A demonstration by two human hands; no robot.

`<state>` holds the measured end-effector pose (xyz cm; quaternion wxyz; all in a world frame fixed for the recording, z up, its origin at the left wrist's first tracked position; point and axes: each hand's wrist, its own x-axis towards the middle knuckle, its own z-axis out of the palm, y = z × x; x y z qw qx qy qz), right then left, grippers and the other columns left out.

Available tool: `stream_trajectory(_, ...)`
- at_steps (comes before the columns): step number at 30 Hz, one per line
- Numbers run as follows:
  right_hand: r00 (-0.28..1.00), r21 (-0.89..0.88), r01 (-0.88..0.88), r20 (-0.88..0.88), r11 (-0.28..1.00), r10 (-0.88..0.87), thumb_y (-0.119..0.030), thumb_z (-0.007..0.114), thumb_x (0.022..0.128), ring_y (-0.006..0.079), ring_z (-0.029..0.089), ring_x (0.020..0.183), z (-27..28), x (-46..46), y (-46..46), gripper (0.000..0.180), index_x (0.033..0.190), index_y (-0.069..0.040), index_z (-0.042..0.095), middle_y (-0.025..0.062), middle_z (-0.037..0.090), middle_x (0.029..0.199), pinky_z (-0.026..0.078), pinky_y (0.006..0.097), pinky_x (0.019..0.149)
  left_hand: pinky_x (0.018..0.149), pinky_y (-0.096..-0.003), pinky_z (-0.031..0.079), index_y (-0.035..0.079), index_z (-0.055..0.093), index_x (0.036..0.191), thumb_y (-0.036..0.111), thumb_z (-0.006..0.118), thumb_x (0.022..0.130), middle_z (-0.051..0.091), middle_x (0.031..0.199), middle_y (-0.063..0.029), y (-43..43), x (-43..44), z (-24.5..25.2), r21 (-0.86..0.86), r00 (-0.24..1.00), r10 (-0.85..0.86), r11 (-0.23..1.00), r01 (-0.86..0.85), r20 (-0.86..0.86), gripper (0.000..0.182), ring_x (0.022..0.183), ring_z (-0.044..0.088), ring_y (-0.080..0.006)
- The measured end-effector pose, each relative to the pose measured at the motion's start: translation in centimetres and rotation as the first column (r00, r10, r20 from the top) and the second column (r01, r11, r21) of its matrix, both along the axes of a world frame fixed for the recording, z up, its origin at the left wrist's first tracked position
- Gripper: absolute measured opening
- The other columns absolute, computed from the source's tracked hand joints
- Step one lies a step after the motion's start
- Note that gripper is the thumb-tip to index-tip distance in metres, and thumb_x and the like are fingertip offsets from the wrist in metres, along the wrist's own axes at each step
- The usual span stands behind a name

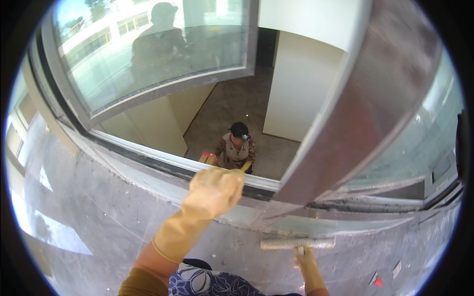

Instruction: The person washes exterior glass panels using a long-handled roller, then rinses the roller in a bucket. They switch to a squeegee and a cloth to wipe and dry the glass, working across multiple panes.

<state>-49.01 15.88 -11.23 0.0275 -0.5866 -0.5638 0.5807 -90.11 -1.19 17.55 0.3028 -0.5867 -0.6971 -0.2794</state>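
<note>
My left hand (pixel 214 192), in a yellow rubber glove, is curled into a fist in front of the lower rail of the window frame (pixel 148 157). Nothing shows in it, though its palm side is hidden, and I cannot tell whether it touches the rail. Low on the right, my right hand (pixel 305 259), also gloved, grips the handle of a T-bar window washer (pixel 298 243) with a pale fluffy sleeve. The washer is over the grey floor, below the window wall. An open glass sash (pixel 155 48) with a grey frame stands at upper left and reflects a person.
Through the window opening, a co-worker (pixel 237 148) in a black cap and striped vest stands beside a brown box (pixel 208 158). A brown mullion (pixel 344 111) rises at right. A scraper with a red part (pixel 376 281) and a pale flat piece (pixel 397 269) lie on the floor.
</note>
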Motion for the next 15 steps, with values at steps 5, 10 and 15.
stream_trajectory(5, 0.990, -0.002, 0.121, -0.067, 0.993, -0.121, -0.009, 0.068, 0.093, 0.0234, 0.067, 0.071, 2.7, 3.1, -5.2, 0.035, 0.126, -0.002, 0.065, 0.0128, 0.070, 0.093, 0.061, 0.0406, 0.061, 0.058, -0.0379, 0.048, 0.013, 0.069, 0.099, 0.005, 0.077, 0.080, 0.059, 0.072, -0.0001, -0.2, -0.1, 0.3, 0.089, 0.996, -0.036, 0.996, 0.029, 0.079, 0.023, 0.064, 0.059, -0.0225)
stream_trajectory(10, 0.965, -0.024, 0.264, 0.008, 0.964, -0.264, -0.013, 0.069, 0.096, 0.0216, 0.067, 0.065, 6.0, 3.5, -5.3, 0.034, 0.128, -0.002, 0.062, 0.0147, 0.072, 0.092, 0.060, 0.0384, 0.054, 0.052, -0.0354, 0.038, 0.014, 0.069, 0.098, 0.008, 0.076, 0.071, 0.048, 0.060, 0.0034, -0.3, -0.3, 0.8, 0.090, 0.995, -0.059, 0.995, 0.052, 0.085, 0.028, 0.054, 0.048, -0.0209)
stream_trajectory(15, 0.931, 0.240, 0.359, -0.166, 0.902, -0.326, -0.011, 0.064, 0.101, 0.0148, 0.064, 0.053, 13.7, 3.1, -0.5, 0.033, 0.133, -0.002, 0.060, 0.0147, 0.075, 0.092, 0.056, 0.0298, 0.041, 0.049, -0.0343, 0.040, 0.015, 0.061, 0.079, 0.013, 0.074, 0.072, 0.045, 0.056, 0.0029, -0.1, -0.6, 0.9, 0.052, 0.999, -0.032, 0.998, 0.031, 0.023, 0.015, 0.052, 0.051, -0.0181)
